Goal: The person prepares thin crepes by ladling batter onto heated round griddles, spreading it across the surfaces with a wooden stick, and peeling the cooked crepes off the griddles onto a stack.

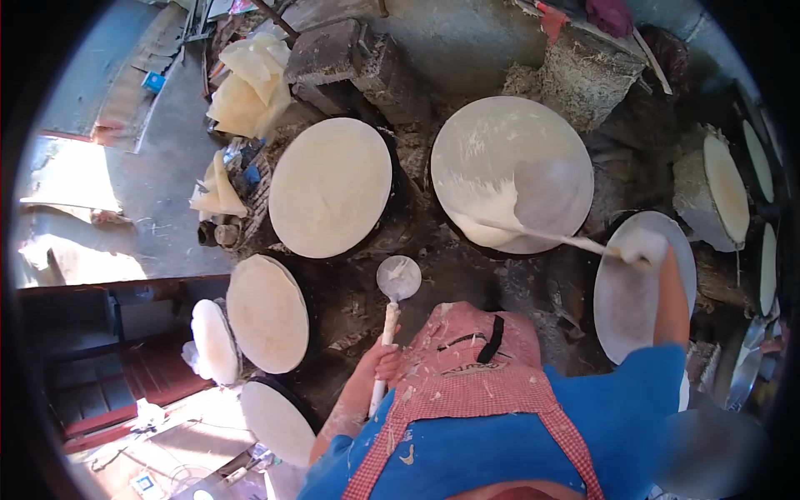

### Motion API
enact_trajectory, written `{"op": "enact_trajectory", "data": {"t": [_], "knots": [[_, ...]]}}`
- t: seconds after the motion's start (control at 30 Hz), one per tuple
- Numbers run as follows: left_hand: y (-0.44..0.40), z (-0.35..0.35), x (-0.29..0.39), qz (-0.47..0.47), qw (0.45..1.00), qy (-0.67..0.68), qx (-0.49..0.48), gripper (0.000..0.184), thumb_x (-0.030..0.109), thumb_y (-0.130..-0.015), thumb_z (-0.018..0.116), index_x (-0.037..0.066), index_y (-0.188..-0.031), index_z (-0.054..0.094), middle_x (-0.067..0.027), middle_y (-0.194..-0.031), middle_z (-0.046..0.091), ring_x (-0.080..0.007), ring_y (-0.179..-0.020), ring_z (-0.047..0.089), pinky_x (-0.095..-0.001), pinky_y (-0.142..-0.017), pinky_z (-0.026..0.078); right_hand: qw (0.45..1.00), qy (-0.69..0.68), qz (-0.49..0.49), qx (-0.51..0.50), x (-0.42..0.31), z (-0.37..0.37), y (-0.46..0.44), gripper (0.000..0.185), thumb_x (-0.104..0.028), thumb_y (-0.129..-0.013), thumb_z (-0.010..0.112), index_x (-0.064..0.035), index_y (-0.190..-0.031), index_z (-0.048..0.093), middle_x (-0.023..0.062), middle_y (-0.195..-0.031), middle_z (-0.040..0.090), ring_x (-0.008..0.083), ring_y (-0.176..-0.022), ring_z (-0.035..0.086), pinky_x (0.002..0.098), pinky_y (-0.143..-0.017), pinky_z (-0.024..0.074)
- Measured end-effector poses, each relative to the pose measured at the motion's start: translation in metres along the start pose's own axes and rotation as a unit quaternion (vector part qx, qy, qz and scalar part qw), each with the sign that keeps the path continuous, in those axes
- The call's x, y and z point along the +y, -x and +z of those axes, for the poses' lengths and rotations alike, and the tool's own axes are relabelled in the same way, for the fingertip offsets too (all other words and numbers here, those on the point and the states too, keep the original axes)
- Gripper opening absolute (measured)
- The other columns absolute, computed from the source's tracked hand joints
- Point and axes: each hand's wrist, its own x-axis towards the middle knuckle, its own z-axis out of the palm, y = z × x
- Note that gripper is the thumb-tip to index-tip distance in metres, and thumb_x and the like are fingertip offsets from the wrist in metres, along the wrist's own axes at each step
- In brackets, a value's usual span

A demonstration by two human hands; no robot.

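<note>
- A blue shirt (492,450) and a red checked apron (471,375), the apron smeared with pale splashes, fill the bottom of the view.
- The left hand (383,362) is closed around the handle of a ladle (390,323), whose round bowl points away from the body, in front of the apron.
- The right hand (640,247) looks white and slightly blurred; its fingers appear wrapped around one end of a long, thin stick (579,242).
- That stick reaches leftward across the near part of a large round griddle (554,196), ahead and a little to the right of the body.
- Pale batter (492,233) covers much of this griddle, thickest along its near left edge, around a smooth grey patch at the right.
- Beneath the right hand and forearm lies another round plate (625,292), greyish white.
- Left of the large griddle sits a cream-coloured disc (331,187); nearer the body, on the left, is a second disc (267,312).
- Beyond them, at the upper left, crumpled pale sheets (250,87) are heaped beside a brick block (329,54).
</note>
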Motion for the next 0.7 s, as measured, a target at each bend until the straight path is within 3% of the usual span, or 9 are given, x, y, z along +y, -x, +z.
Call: {"op": "enact_trajectory", "data": {"t": [0.07, 0.1, 0.13, 0.2, 0.27, 0.3, 0.37, 0.53, 0.7], "knots": [[0.004, -0.017, 0.012, -0.030, 0.998, -0.032, -0.039, 0.050, 0.004, -0.090, 0.045, 0.031, -0.131, 0.039, 0.0008, -0.053, 0.031, -0.0058, -0.035, 0.028, -0.0191, -0.028, 0.024, 0.990, 0.047, 0.130, 0.017, -0.088, 0.034, 0.058, 0.006, -0.006, -0.062, 0.060, -0.0108, -0.066, 0.061, 0.0115, -0.074, 0.059, 0.0270, -0.061, 0.058, 0.0363, -0.051, 0.0445], [0.000, -0.030, 0.016, -0.037, 0.998, -0.033, -0.045, 0.050, 0.004, -0.090, 0.045, 0.031, -0.131, 0.039, 0.0008, -0.053, 0.031, -0.0058, -0.035, 0.028, -0.0191, -0.028, 0.024, 0.876, -0.183, 0.420, 0.150, -0.147, 0.052, 0.053, 0.015, -0.008, -0.066, 0.060, -0.0089, -0.080, 0.065, 0.0079, -0.072, 0.059, 0.0211, -0.059, 0.057, 0.0340, -0.048, 0.0429], [0.000, -0.040, 0.021, -0.055, 0.997, -0.050, -0.037, 0.050, 0.003, -0.089, 0.045, 0.031, -0.130, 0.039, 0.0009, -0.053, 0.030, -0.0057, -0.035, 0.028, -0.0190, -0.028, 0.024, 0.612, -0.385, 0.638, 0.265, -0.199, 0.075, 0.033, 0.026, -0.010, -0.070, 0.060, -0.0069, -0.095, 0.068, 0.0044, -0.070, 0.058, 0.0151, -0.057, 0.056, 0.0316, -0.045, 0.0413], [0.007, -0.053, 0.034, -0.093, 0.993, -0.071, -0.027, 0.050, 0.003, -0.089, 0.046, 0.032, -0.130, 0.040, 0.0011, -0.053, 0.030, -0.0056, -0.035, 0.028, -0.0189, -0.028, 0.024, 0.544, -0.363, 0.463, 0.598, -0.218, 0.169, -0.042, 0.039, -0.014, -0.077, 0.059, -0.0015, -0.114, 0.061, -0.0036, -0.064, 0.053, 0.0065, -0.048, 0.048, 0.0257, -0.037, 0.0316], [0.011, -0.060, 0.040, -0.136, 0.989, -0.056, -0.003, 0.051, 0.002, -0.088, 0.047, 0.033, -0.129, 0.040, 0.0016, -0.053, 0.030, -0.0052, -0.035, 0.028, -0.0185, -0.028, 0.024, 0.470, -0.396, 0.553, 0.563, -0.231, 0.200, -0.111, 0.046, -0.012, -0.080, 0.061, -0.0041, -0.124, 0.054, -0.0042, -0.073, 0.057, 0.0029, -0.049, 0.046, 0.0199, -0.039, 0.0338], [0.017, -0.058, 0.040, -0.132, 0.988, -0.076, -0.010, 0.046, 0.003, -0.091, 0.042, 0.030, -0.128, 0.043, 0.0014, -0.052, 0.029, -0.0053, -0.035, 0.028, -0.0191, -0.027, 0.025, 0.585, -0.222, 0.449, 0.638, -0.206, 0.224, -0.165, 0.041, -0.012, -0.079, 0.064, -0.0077, -0.119, 0.060, -0.0009, -0.079, 0.062, 0.0059, -0.060, 0.054, 0.0215, -0.050, 0.0433], [0.026, -0.054, 0.040, -0.119, 0.984, -0.131, 0.026, 0.048, 0.004, -0.091, 0.043, 0.036, -0.126, 0.039, 0.0018, -0.052, 0.030, -0.0053, -0.035, 0.028, -0.0186, -0.027, 0.024, 0.573, -0.211, 0.523, 0.595, -0.183, 0.242, -0.245, 0.041, -0.016, -0.078, 0.066, -0.0029, -0.117, 0.059, 0.0104, -0.108, 0.065, 0.0119, -0.099, 0.057, 0.0264, -0.088, 0.0420], [0.053, -0.062, 0.035, -0.092, 0.979, -0.181, 0.000, 0.051, 0.006, -0.091, 0.046, 0.042, -0.125, 0.036, 0.0014, -0.054, 0.032, -0.0056, -0.035, 0.029, -0.0181, -0.027, 0.024, 0.594, 0.025, 0.733, 0.330, -0.181, 0.222, -0.305, 0.034, -0.039, -0.082, 0.058, -0.0112, -0.100, 0.067, 0.0135, -0.094, 0.066, 0.0295, -0.088, 0.063, 0.0351, -0.076, 0.0492], [0.075, -0.080, 0.029, -0.119, 0.984, -0.112, -0.075, 0.059, 0.006, -0.091, 0.045, 0.046, -0.132, 0.032, 0.0002, -0.056, 0.032, -0.0055, -0.037, 0.029, -0.0170, -0.028, 0.026, 0.532, 0.092, 0.709, 0.454, -0.180, 0.246, -0.220, 0.035, -0.040, -0.081, 0.058, -0.0214, -0.110, 0.063, 0.0198, -0.075, 0.063, 0.0356, -0.072, 0.064, 0.0450, -0.066, 0.0487]]}}
